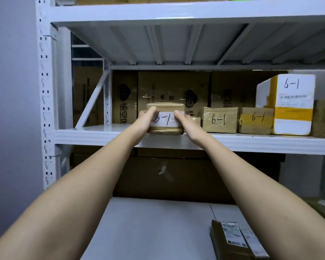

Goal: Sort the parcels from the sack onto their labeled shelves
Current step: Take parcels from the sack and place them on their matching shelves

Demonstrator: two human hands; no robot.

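Nearest, a flat brown parcel (pixel 238 241) lies on the lower shelf (pixel 154 226). Above, a taped box marked "6-1" (pixel 165 120) is gripped at both ends — left hand (pixel 145 120), right hand (pixel 186 124), fingers curled around it — on the white middle shelf (pixel 101 136), beside other "6-1" boxes (pixel 220 120).

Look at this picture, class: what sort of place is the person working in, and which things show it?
Probably a parcel storeroom or sorting depot. White metal shelving holds taped parcels marked 6-1, stacked cartons stand behind, and both hands hold another 6-1 parcel.
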